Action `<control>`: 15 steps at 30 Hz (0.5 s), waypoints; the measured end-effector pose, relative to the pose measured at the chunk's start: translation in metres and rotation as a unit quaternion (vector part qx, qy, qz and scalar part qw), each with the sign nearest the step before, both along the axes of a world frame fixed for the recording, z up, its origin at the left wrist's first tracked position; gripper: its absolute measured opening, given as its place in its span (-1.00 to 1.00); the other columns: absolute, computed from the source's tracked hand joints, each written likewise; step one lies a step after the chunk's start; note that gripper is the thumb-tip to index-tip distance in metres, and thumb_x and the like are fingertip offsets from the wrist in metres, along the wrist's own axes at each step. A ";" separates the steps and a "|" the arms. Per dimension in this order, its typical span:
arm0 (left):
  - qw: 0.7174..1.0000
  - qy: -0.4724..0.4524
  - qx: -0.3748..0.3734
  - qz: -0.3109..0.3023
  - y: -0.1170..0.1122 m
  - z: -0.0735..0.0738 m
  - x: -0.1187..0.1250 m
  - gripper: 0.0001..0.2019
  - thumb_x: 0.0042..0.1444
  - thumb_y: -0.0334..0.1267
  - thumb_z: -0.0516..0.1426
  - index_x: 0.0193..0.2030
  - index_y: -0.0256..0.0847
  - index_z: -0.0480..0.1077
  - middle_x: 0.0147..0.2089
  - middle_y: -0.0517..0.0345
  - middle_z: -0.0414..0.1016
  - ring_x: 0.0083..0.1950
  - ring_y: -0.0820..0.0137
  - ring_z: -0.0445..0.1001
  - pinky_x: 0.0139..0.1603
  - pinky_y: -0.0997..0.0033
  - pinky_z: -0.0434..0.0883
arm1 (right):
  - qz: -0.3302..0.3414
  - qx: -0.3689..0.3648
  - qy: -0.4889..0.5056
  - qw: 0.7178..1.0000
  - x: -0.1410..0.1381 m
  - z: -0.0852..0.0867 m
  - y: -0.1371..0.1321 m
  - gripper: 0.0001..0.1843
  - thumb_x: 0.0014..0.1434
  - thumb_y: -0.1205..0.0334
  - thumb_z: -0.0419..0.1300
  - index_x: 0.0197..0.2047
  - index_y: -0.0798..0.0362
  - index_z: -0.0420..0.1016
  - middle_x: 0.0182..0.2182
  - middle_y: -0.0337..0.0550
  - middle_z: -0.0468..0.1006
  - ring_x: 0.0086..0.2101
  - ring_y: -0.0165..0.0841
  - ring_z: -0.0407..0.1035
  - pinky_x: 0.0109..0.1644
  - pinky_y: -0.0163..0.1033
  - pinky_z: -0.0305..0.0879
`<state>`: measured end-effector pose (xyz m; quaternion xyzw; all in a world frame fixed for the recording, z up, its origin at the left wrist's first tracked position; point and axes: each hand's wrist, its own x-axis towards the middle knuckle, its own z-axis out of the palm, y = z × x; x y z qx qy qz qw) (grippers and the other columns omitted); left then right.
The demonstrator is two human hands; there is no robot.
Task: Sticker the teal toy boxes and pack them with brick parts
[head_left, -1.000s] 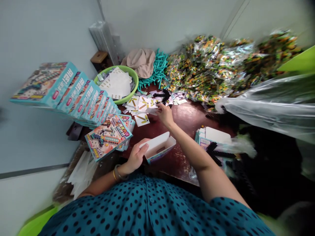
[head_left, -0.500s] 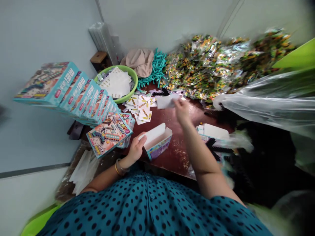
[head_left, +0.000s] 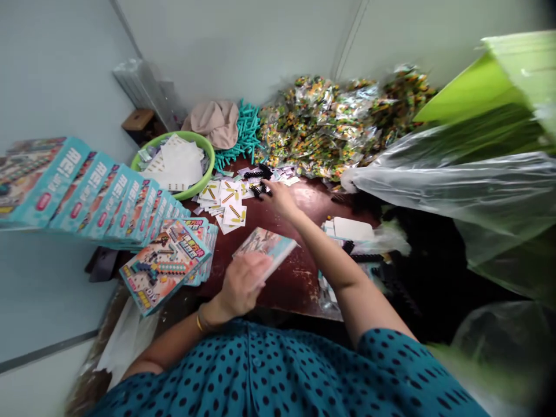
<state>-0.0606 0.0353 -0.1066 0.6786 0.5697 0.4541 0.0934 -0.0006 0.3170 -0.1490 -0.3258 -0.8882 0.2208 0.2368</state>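
My left hand (head_left: 245,282) is closed around the near end of a small printed box (head_left: 271,246), which lies tilted above the table with its picture face up. Blur softens the fingers there. Farther forward, my right hand (head_left: 280,198) reaches over the table with its fingertips bent onto a black studded plastic piece (head_left: 258,189). A second black piece (head_left: 260,172) lies just behind it. Left of these pieces, white cards (head_left: 230,202) printed with pickaxe pictures lie in loose piles.
A tall leaning stack of blue boxes (head_left: 102,191) stands left, with flatter printed boxes (head_left: 167,260) beside it. Behind are a green basin (head_left: 211,159), teal sticks (head_left: 247,124) and bagged colourful pieces (head_left: 321,127). An open box (head_left: 353,229) and a plastic bag (head_left: 434,165) are right.
The box in my left hand was open with its flap up; now its printed face is up. My right hand has let go of a white sheet and moved onto the black piece. The view has shifted right.
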 end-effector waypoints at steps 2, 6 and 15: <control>0.993 0.086 -0.057 -0.065 0.005 -0.019 0.005 -0.56 0.42 -0.09 -0.02 0.29 -0.22 0.42 0.19 -0.18 0.55 0.25 0.11 0.48 0.30 0.01 0.38 | -0.018 -0.010 -0.104 0.994 -0.016 -0.022 0.032 -0.33 0.26 0.26 0.27 0.40 0.19 0.30 0.24 0.27 0.43 0.20 0.11 0.27 0.24 0.21 0.23; 0.969 -0.013 -0.231 -0.092 0.018 -0.070 -0.003 -0.20 0.13 0.31 0.18 0.36 -0.20 0.36 0.30 -0.30 0.44 0.35 -0.13 0.36 0.39 -0.26 0.21 | -0.024 -0.001 -0.114 0.993 -0.010 -0.042 0.044 -0.40 0.32 0.31 0.18 0.40 0.11 0.32 0.08 0.18 0.56 0.10 0.01 0.34 0.22 0.10 0.26; 0.593 -0.778 -0.179 0.109 0.074 -0.080 -0.023 -0.43 0.25 -0.16 0.21 0.40 -0.07 0.30 0.26 -0.04 0.53 0.17 0.16 0.58 0.28 0.06 0.43 | 0.295 0.060 -0.049 0.952 0.051 0.000 -0.006 -0.63 0.32 -0.01 0.23 0.16 -0.18 0.56 0.00 -0.18 0.63 0.00 -0.26 0.43 0.18 -0.15 0.27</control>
